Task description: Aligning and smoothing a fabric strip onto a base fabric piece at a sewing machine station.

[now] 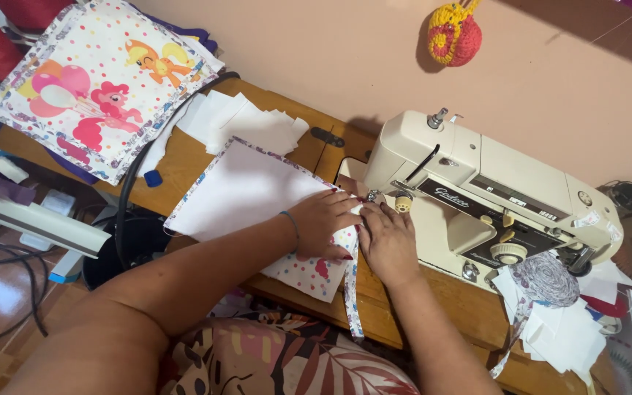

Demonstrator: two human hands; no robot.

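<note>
My left hand lies flat on a white fabric panel with a floral edge, pressing it onto the wooden table. My right hand rests beside it, fingers on the panel's edge and a patterned binding strip, right at the needle of a cream sewing machine. The strip hangs off the table's front edge. A thin band circles my left wrist.
A dotted cartoon-pony fabric piece lies at the far left. White fabric pieces are stacked behind the panel. A roll of patterned binding sits on white scraps at the right. A crocheted ornament hangs on the wall.
</note>
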